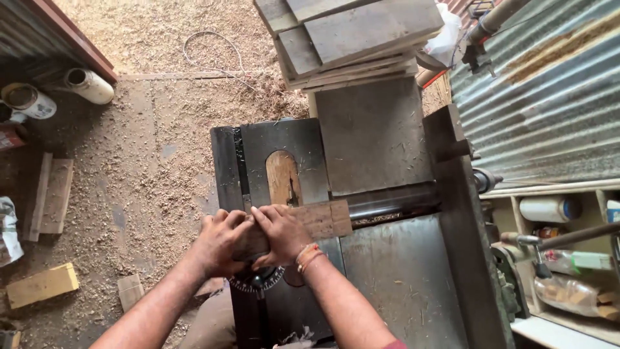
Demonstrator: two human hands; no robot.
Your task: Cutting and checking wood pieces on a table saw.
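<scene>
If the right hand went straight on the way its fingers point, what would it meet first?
The right hand lies on a short wooden piece, fingers pointing up-left in the picture. Straight on, it would probably first meet the left hand right beside it; beyond that lies the machine table. Depth is unclear.

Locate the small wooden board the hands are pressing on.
In the head view, the wooden board lies across the saw table at centre, under the left hand and right hand, just below the wooden insert.
</scene>
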